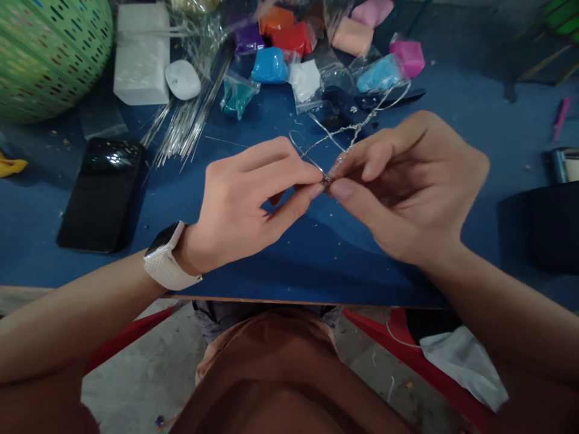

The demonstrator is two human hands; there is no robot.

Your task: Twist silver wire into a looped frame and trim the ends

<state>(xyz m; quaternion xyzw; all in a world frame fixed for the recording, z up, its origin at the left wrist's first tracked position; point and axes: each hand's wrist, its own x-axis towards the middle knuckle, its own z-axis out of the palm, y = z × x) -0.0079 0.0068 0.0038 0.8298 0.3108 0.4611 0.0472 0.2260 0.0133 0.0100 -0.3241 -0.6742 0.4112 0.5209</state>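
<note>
A twisted silvery wire shape [357, 128] with loops and crossing strands rises from between my fingertips, over the blue table [289, 271]. My left hand [257, 199] pinches its lower end between thumb and forefinger. From the other side my right hand [407, 187] pinches the same wire close by, the two thumbs almost touching. Behind the wire lies a dark blue-handled tool [346, 105], partly covered by clear plastic bags. Left of it is a bundle of loose straight wires [181, 135].
Bagged coloured lumps, among them blue [270, 65], red [292, 39] and white [305, 80], lie at the back. A black phone [102, 196], white block [141, 54] and green basket [49, 54] stand left. A dark object [554, 226] sits at right.
</note>
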